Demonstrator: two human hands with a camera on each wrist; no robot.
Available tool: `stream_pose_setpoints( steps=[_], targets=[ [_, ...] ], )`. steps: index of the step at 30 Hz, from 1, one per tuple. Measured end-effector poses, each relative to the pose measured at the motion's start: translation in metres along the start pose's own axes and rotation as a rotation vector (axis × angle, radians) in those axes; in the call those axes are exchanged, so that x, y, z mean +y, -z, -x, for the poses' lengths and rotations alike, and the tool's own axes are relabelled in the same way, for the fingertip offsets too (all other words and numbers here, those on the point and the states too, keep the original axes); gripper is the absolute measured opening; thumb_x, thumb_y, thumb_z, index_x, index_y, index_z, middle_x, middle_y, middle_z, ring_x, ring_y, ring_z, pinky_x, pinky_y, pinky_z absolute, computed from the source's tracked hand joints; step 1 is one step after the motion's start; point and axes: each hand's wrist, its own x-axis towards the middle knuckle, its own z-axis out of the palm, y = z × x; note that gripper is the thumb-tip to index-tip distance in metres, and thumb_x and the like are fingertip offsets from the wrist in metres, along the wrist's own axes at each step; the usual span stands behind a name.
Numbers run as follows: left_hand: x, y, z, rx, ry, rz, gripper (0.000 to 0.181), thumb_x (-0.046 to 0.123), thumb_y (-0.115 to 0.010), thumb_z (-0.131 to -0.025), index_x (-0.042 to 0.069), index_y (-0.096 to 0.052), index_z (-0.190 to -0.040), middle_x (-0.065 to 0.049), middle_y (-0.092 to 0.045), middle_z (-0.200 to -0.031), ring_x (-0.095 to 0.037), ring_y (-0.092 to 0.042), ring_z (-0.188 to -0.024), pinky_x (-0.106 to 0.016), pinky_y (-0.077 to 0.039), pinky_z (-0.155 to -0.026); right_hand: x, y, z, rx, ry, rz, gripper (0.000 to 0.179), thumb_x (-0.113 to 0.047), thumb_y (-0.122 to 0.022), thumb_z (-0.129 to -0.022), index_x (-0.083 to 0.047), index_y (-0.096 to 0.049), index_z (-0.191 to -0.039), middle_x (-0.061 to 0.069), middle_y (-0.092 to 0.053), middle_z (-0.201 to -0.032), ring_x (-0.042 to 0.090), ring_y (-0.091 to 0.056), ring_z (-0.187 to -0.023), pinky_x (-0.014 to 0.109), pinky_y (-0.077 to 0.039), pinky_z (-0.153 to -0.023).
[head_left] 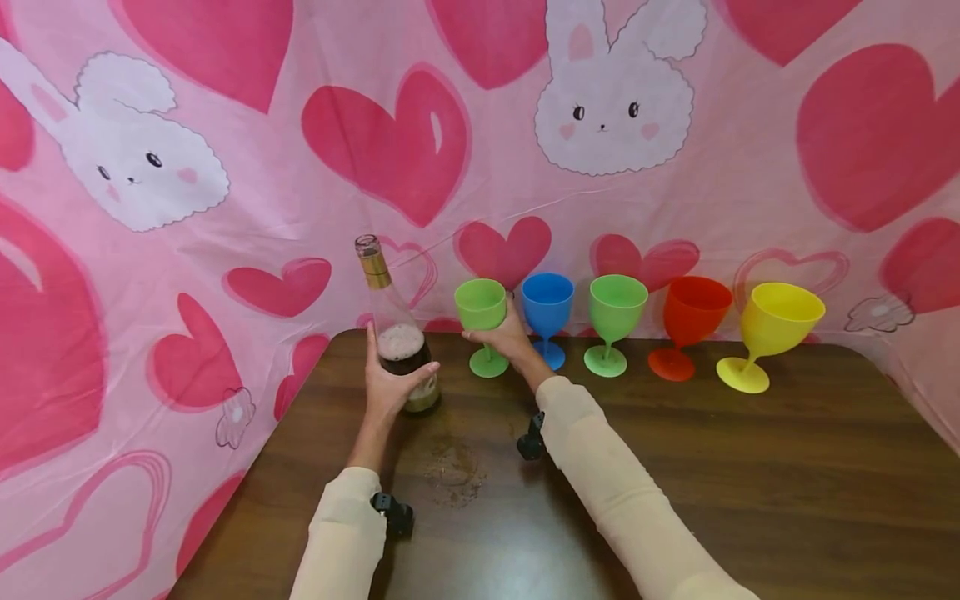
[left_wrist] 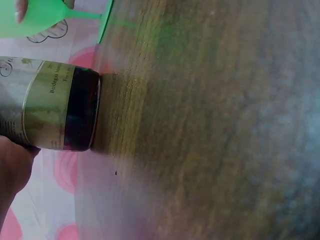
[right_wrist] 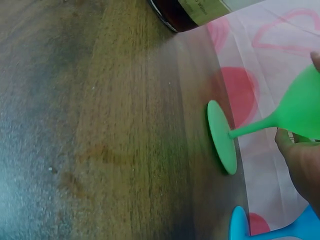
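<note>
My left hand point(head_left: 392, 385) is wrapped around the lower body of a glass wine bottle point(head_left: 386, 308), partly full of dark, foam-topped liquid. The bottle is upright, leaning slightly left in the head view, with its labelled base point(left_wrist: 82, 110) at the tabletop. A light green goblet point(head_left: 482, 307) is held around its bowl by my right hand point(head_left: 507, 335). Its round foot point(right_wrist: 222, 137) is at or just above the table; I cannot tell which. Part of the goblet's bowl is cut off in both wrist views.
Right of the held goblet stand a blue goblet point(head_left: 548, 308), a second green goblet point(head_left: 617, 304), a red goblet point(head_left: 693, 312) and a yellow goblet point(head_left: 776, 321). A wet patch point(head_left: 455, 473) marks the wooden table point(head_left: 750, 500). Behind hangs a pink heart-and-rabbit cloth point(head_left: 495, 158).
</note>
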Motion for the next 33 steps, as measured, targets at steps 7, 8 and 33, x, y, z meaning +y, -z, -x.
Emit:
stream_pose_setpoints(
  steps=[7, 8, 33],
  targets=[
    [-0.003, 0.000, -0.002, -0.014, -0.035, 0.052, 0.118, 0.004, -0.086, -0.065, 0.017, -0.014, -0.157, -0.016, -0.037, -0.155, -0.025, -0.040, -0.138, -0.043, -0.028, -0.119, -0.006, 0.001, 0.004, -0.017, 0.009, -0.021, 0.088, -0.016, -0.082, -0.074, -0.017, -0.030, -0.146, 0.011, -0.048, -0.138, 0.029, -0.048, -0.127, 0.048, -0.041, -0.111],
    [-0.003, 0.000, -0.002, -0.015, -0.036, 0.060, 0.116, 0.003, -0.086, -0.065, 0.016, -0.016, -0.157, -0.016, -0.039, -0.153, -0.024, -0.041, -0.137, -0.043, -0.029, -0.118, -0.007, 0.001, 0.004, -0.018, 0.012, -0.028, 0.088, -0.016, -0.082, -0.074, -0.017, -0.031, -0.146, 0.011, -0.048, -0.138, 0.029, -0.048, -0.127, 0.048, -0.041, -0.110],
    [-0.036, -0.001, -0.014, 0.030, -0.049, -0.029, 0.077, 0.004, -0.087, -0.062, 0.003, -0.052, -0.131, -0.018, -0.062, -0.120, -0.016, -0.056, -0.108, -0.031, -0.043, -0.099, -0.015, 0.023, 0.030, -0.054, 0.020, -0.035, 0.076, -0.004, -0.082, -0.070, -0.007, -0.045, -0.137, 0.018, -0.057, -0.128, 0.027, -0.056, -0.112, 0.038, -0.050, -0.095]
  ],
)
